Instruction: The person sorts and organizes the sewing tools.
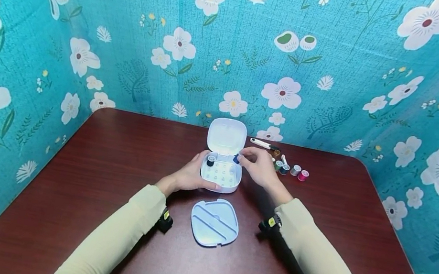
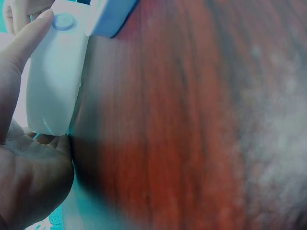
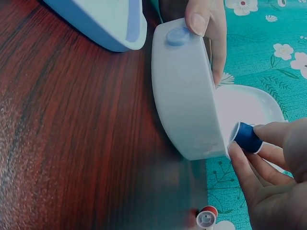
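Observation:
A white sewing box (image 1: 229,188) stands on the table with its lid (image 1: 227,136) raised at the back. Rows of small pegs show inside, and a black thread spool (image 1: 210,161) sits at the back left. My left hand (image 1: 191,174) grips the box's left side, its thumb along the front by the blue button (image 2: 63,21). Between thumb and fingers, my right hand (image 1: 259,165) pinches a blue thread spool (image 3: 248,138) at the box's back right corner. In the right wrist view the spool is tilted beside the rim; whether it touches a peg is hidden.
Several thread spools, among them a pink one (image 1: 303,175) and a grey one (image 1: 296,170), stand right of the box. A white-and-black tool (image 1: 265,144) lies behind them. A light blue tray (image 1: 214,223) lies in front of the box. A flowered curtain hangs behind the table (image 1: 134,152).

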Demonstrator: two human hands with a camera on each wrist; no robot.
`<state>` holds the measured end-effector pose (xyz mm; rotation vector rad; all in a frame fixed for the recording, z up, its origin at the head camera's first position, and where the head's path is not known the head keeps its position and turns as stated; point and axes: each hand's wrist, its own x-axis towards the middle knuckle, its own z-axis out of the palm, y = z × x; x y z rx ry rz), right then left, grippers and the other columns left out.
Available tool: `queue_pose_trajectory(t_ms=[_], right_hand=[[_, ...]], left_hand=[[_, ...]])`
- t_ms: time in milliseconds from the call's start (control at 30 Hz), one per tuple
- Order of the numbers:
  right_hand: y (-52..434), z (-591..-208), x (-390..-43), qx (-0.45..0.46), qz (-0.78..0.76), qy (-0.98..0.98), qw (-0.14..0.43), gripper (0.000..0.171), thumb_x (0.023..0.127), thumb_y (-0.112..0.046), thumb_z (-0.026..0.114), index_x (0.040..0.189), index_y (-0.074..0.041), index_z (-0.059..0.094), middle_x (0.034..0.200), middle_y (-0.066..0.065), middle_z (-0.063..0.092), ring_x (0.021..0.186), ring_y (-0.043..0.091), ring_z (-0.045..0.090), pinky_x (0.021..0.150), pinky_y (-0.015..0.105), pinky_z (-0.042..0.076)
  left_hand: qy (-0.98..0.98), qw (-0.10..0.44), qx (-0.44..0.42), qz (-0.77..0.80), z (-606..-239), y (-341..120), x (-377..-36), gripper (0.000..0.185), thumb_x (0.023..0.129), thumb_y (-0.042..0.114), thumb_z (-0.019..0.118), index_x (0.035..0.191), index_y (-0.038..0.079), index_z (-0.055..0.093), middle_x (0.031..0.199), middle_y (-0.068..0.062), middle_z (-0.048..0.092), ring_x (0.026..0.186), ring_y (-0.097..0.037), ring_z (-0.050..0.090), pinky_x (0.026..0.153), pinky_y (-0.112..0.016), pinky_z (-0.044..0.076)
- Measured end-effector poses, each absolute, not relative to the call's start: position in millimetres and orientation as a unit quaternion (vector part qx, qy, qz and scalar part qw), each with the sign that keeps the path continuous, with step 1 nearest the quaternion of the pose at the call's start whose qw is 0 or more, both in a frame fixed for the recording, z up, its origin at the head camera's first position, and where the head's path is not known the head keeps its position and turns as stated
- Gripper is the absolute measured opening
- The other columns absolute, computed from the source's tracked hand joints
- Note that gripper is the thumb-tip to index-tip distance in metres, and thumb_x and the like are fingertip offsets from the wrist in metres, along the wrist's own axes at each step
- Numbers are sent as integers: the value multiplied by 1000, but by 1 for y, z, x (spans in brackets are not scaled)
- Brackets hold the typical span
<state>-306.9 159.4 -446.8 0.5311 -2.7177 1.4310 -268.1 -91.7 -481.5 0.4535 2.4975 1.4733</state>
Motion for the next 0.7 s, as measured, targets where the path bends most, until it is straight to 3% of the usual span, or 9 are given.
queue_pose_trajectory(t_ms=[700], right_hand=[[150,-447,-307,192,462,-865,28,18,96,-13,72,112,-3,73,106,12,74,95,27,69,87,45,55]], left_hand=[[845,108,152,501,-482,-92,-268,112,70,40,96,155,18,28,144,-6,41,125,-23,45,111,-44,36]])
